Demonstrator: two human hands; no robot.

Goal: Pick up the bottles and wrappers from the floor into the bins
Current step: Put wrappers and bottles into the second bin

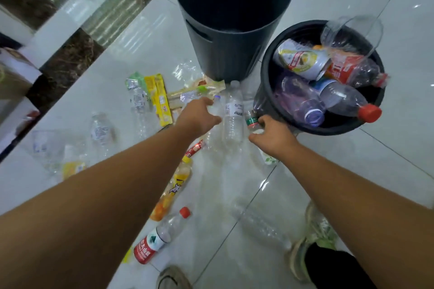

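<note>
While bottles [338, 98] fill low bin [328, 131], wrappers [159, 98] litter floor [375, 171].

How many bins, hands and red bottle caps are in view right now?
Bins: 2
Hands: 2
Red caps: 3
Total: 7

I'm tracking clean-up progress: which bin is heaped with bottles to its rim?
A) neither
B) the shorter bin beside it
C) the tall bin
B: the shorter bin holds a heap of bottles reaching its rim, while the tall bin shows none inside.
</note>
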